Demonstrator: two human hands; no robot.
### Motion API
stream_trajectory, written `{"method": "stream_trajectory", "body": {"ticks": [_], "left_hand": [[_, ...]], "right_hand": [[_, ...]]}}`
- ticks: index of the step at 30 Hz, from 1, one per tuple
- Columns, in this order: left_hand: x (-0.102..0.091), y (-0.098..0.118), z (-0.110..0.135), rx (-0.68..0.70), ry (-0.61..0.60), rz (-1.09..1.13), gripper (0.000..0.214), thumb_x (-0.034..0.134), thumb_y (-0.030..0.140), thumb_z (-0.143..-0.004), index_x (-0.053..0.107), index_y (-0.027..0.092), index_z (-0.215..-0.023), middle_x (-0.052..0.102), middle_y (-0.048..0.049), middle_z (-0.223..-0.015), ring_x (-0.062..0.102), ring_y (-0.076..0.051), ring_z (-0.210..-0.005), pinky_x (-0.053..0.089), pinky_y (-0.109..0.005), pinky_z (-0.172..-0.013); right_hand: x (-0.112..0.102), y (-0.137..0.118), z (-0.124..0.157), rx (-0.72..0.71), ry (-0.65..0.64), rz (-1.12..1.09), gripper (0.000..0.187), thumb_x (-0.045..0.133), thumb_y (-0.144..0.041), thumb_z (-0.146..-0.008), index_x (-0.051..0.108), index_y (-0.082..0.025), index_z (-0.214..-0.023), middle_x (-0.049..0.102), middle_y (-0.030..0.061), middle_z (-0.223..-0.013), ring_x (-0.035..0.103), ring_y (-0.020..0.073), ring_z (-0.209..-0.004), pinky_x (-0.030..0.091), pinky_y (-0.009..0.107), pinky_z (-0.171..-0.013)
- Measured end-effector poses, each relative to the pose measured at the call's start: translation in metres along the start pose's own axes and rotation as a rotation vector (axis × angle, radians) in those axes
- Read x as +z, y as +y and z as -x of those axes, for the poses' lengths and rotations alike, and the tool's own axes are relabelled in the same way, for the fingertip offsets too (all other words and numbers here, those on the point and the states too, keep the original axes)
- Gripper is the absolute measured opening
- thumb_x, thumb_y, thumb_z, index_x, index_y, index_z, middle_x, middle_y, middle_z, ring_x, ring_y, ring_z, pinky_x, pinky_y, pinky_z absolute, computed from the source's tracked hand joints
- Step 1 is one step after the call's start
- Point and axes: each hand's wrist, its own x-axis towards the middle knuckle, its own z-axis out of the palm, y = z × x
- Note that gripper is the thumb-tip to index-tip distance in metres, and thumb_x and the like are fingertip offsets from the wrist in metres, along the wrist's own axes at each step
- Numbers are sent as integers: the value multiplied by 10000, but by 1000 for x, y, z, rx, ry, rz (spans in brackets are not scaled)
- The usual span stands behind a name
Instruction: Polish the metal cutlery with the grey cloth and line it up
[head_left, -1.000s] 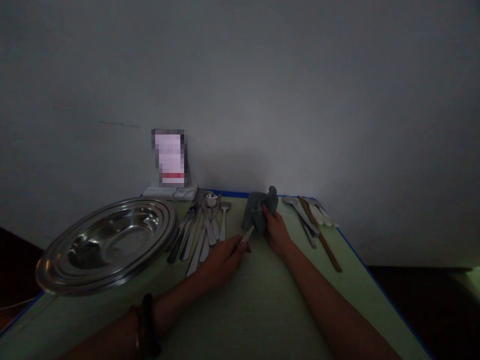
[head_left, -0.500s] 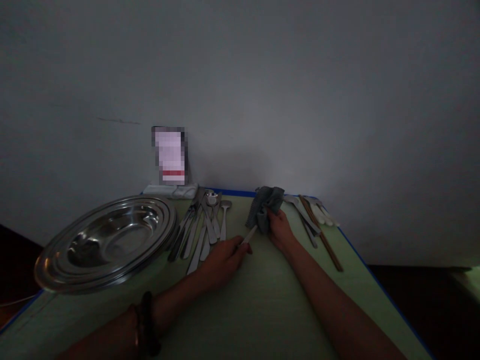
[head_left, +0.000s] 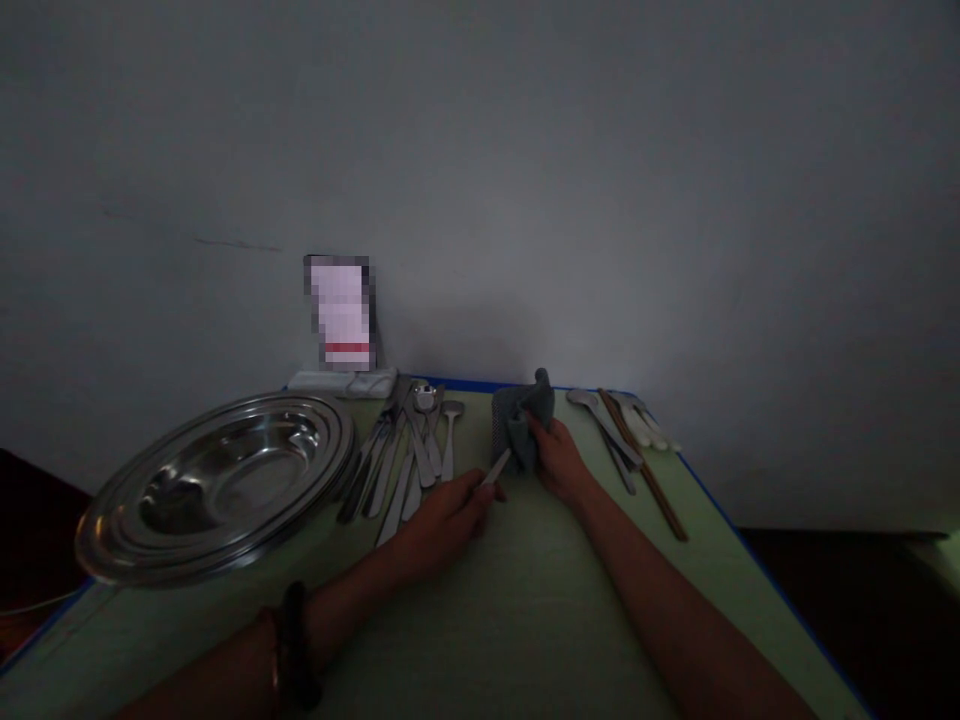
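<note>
My left hand [head_left: 459, 508] is closed on a slim metal utensil handle [head_left: 496, 467]. The other end of this utensil is hidden in a grey cloth [head_left: 517, 420], so its kind does not show. My right hand [head_left: 559, 460] grips that cloth, bunched around the utensil. Left of my left hand lies a loose pile of metal cutlery [head_left: 416, 440], with spoons and flat handles among it. To the right of my right hand are metal spoons [head_left: 611, 430], a pair of brown chopsticks [head_left: 652, 480] and several white-ended spoons [head_left: 649, 430].
Shiny stacked metal basins [head_left: 214, 560] stand on the left of the green table [head_left: 525, 620], which has a blue edge. At the back, a phone with a blurred screen [head_left: 343, 310] leans on the wall above a white folded item [head_left: 319, 382].
The cloth in my right hand has shifted slightly left and changed its folds around the utensil. My left hand keeps its hold on the handle, almost in place.
</note>
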Motion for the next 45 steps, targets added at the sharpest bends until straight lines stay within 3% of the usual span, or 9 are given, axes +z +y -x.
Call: {"method": "stream_trajectory", "body": {"ticks": [4,8,20,27,32,37,45], "left_hand": [[0,0,-1,-12,0,6,340,328,424,-868,543,163,-896,402,59,-552,409,-117,-512,314,-216,-488],[0,-1,-2,-15,-7,-7,350,329,439,-867,541,165,-911,404,61,-550,413,-118,-506,317,-221,-490],[0,3,0,17,-4,-67,320,330,409,-870,546,174,-886,422,58,-552,429,-115,-514,329,-215,-502],[0,3,1,-8,1,-83,346,337,431,-865,562,170,-886,459,43,-576,457,-121,-532,349,-221,-511],[0,1,0,-10,1,-77,336,346,432,-857,559,172,-867,416,61,-526,430,-118,-494,330,-220,-491],[0,1,-2,-8,-7,-62,318,346,420,-861,548,175,-854,414,65,-525,422,-113,-488,316,-215,-484],[-1,3,-1,-37,-23,5,335,341,440,-869,546,174,-881,397,70,-523,399,-104,-481,295,-205,-459]], "right_hand": [[3,-6,2,62,-7,-51,165,686,-263,-613,633,-179,-744,690,-8,-657,641,172,-677,487,274,-645],[6,-9,3,62,20,-95,211,691,-191,-578,617,-198,-776,693,-29,-682,638,152,-649,494,273,-647],[5,-3,1,72,71,-122,297,614,-480,-691,638,-192,-762,705,11,-697,653,184,-811,498,283,-701],[3,-13,5,145,-9,-123,200,733,-250,-535,627,-186,-693,694,-4,-631,657,188,-690,515,284,-632],[2,-14,4,130,-5,-123,246,730,-172,-511,620,-193,-730,696,-16,-645,643,164,-613,510,270,-567],[5,-8,0,63,18,-126,266,745,-288,-555,628,-197,-776,710,-3,-727,655,176,-727,515,289,-668],[-1,3,-5,50,106,-45,297,615,-465,-697,661,-180,-768,712,19,-747,650,177,-801,480,274,-730]]}}
